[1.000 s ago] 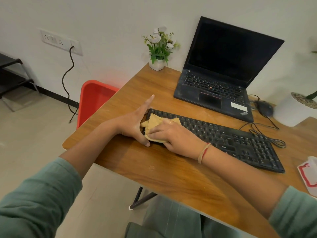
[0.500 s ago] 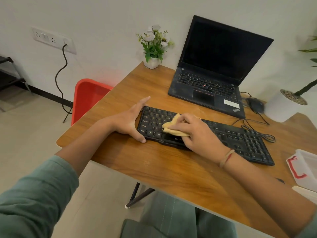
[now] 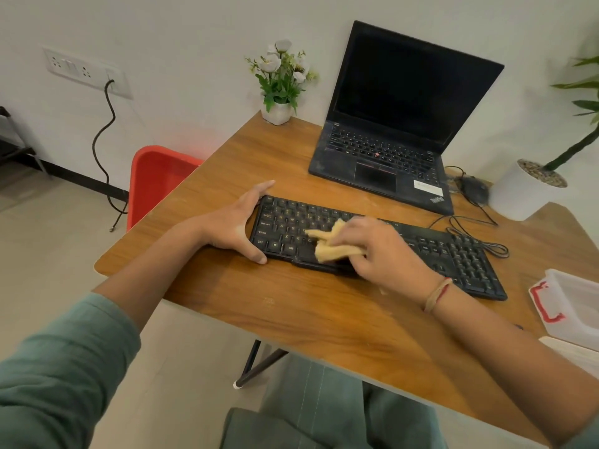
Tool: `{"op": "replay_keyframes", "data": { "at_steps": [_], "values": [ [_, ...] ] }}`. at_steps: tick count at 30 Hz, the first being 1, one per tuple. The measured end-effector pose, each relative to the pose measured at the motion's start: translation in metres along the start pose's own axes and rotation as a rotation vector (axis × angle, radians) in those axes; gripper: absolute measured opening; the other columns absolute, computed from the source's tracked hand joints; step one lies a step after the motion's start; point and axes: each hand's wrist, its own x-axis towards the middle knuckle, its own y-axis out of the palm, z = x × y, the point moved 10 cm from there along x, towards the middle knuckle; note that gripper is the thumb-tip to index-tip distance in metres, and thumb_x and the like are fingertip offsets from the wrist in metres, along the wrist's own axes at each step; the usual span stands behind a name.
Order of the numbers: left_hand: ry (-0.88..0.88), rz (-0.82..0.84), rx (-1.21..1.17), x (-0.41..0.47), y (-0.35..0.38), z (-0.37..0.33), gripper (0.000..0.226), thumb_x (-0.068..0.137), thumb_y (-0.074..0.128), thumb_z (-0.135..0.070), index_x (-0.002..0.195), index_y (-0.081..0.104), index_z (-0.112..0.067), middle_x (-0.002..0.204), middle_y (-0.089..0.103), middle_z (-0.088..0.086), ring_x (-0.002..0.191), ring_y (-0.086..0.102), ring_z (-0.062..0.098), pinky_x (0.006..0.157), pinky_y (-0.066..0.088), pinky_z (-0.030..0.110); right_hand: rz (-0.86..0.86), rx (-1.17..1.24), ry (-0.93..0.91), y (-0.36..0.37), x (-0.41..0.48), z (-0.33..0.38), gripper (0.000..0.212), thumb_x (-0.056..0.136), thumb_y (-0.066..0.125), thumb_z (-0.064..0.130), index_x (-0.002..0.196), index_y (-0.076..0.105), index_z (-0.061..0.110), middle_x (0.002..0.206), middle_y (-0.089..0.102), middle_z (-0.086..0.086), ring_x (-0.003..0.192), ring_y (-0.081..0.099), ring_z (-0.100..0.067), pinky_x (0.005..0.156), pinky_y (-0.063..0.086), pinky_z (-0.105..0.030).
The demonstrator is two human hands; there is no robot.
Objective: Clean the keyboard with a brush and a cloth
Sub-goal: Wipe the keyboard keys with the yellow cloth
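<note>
The fingers [image 3: 353,226] of the right hand [image 3: 385,254] are curled round a bunched yellow cloth [image 3: 330,243]. The cloth is pressed on the lower keys, left of the middle of the black keyboard [image 3: 453,254]. The fingers [image 3: 264,187] of the left hand [image 3: 231,226] are held straight and spread against the keyboard's left end. This is likely done so that the keyboard is not pushed along the wooden table [image 3: 291,306] by the wiping. Open room is left to the right, but a cable [image 3: 470,236] and a white box [image 3: 570,306] lie near that end. No brush is seen.
</note>
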Motion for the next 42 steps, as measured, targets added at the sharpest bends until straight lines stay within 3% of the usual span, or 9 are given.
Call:
{"op": "replay_keyframes", "data": {
  "at_steps": [4, 14, 17, 22, 29, 31, 34, 38, 42],
  "values": [
    [-0.005, -0.012, 0.018, -0.001, 0.002, 0.000, 0.146, 0.040, 0.088, -0.054, 0.149, -0.008, -0.044, 0.143, 0.016, -0.017, 0.135, 0.020, 0.004, 0.110, 0.019, 0.026, -0.248, -0.041, 0.167, -0.004, 0.018, -0.001, 0.031, 0.093, 0.048, 0.010, 0.118, 0.063, 0.019, 0.113, 0.062, 0.004, 0.097, 0.044, -0.007, 0.089, 0.035, -0.020],
    [-0.004, -0.006, 0.018, 0.001, 0.003, 0.003, 0.144, 0.038, 0.088, -0.056, 0.147, -0.007, -0.048, 0.147, 0.017, -0.014, 0.137, 0.020, 0.007, 0.115, 0.020, 0.032, 0.283, 0.271, -0.025, 0.039, -0.030, 0.008, 0.029, 0.095, 0.049, 0.013, 0.107, 0.068, 0.030, 0.106, 0.066, 0.011, 0.093, 0.060, -0.003, 0.085, 0.049, -0.025],
    [-0.002, -0.004, 0.014, 0.000, 0.003, 0.003, 0.148, 0.037, 0.088, -0.059, 0.147, -0.009, -0.047, 0.144, 0.017, -0.017, 0.137, 0.020, 0.007, 0.114, 0.020, 0.031, 0.006, 0.604, 0.266, -0.011, -0.032, -0.042, 0.020, 0.096, 0.050, 0.019, 0.103, 0.067, 0.027, 0.099, 0.067, 0.008, 0.081, 0.064, -0.007, 0.062, 0.051, -0.020],
    [-0.005, -0.007, 0.004, -0.002, 0.003, 0.001, 0.156, 0.035, 0.089, -0.062, 0.145, -0.020, -0.049, 0.160, 0.008, -0.007, 0.138, 0.014, 0.000, 0.113, 0.015, 0.026, -0.570, 0.802, 0.492, -0.070, -0.027, -0.107, 0.018, 0.100, 0.044, 0.019, 0.101, 0.059, 0.030, 0.099, 0.059, 0.010, 0.094, 0.058, -0.011, 0.074, 0.051, -0.026],
    [-0.037, -0.018, -0.048, -0.003, 0.002, 0.001, 0.161, 0.039, 0.092, -0.051, 0.140, -0.033, -0.048, 0.160, 0.010, -0.001, 0.137, 0.019, 0.001, 0.108, 0.016, 0.018, -0.398, 0.449, 0.304, -0.009, 0.070, -0.052, 0.028, 0.102, 0.038, 0.026, 0.120, 0.060, 0.024, 0.094, 0.065, 0.007, 0.064, 0.052, -0.006, 0.052, 0.042, -0.020],
    [-0.040, -0.035, -0.055, -0.004, 0.001, 0.000, 0.162, 0.044, 0.096, -0.044, 0.140, -0.035, -0.044, 0.157, 0.015, -0.002, 0.138, 0.023, 0.005, 0.106, 0.019, 0.017, -0.210, 0.306, 0.181, 0.029, 0.091, -0.016, 0.030, 0.102, 0.039, 0.027, 0.125, 0.058, 0.029, 0.105, 0.067, 0.007, 0.079, 0.060, -0.009, 0.074, 0.051, -0.029],
    [-0.029, -0.062, -0.047, -0.004, 0.000, -0.003, 0.158, 0.053, 0.096, -0.030, 0.138, -0.036, -0.043, 0.158, 0.012, 0.005, 0.141, 0.016, 0.008, 0.108, 0.019, 0.021, -0.042, 0.000, 0.069, 0.060, 0.094, 0.023, 0.038, 0.100, 0.038, 0.022, 0.136, 0.050, 0.028, 0.141, 0.051, 0.003, 0.131, 0.044, -0.023, 0.113, 0.023, -0.052],
    [-0.016, -0.047, -0.029, -0.004, 0.000, -0.004, 0.158, 0.045, 0.091, -0.048, 0.136, -0.038, -0.046, 0.159, 0.011, 0.007, 0.145, 0.016, 0.013, 0.113, 0.019, 0.026, 0.140, 0.004, -0.218, 0.073, 0.070, 0.052, 0.044, 0.099, 0.040, 0.012, 0.142, 0.044, 0.023, 0.150, 0.039, 0.001, 0.141, 0.030, -0.020, 0.118, 0.018, -0.041],
    [-0.039, -0.058, 0.012, -0.005, -0.002, -0.003, 0.154, 0.038, 0.089, -0.057, 0.130, -0.035, -0.059, 0.159, 0.013, 0.001, 0.143, 0.024, 0.018, 0.116, 0.021, 0.032, 0.026, -0.045, 0.061, 0.050, 0.088, -0.014, 0.044, 0.101, 0.041, 0.021, 0.145, 0.037, 0.022, 0.153, 0.032, 0.001, 0.143, 0.027, -0.019, 0.118, 0.019, -0.037]
  ]
}}
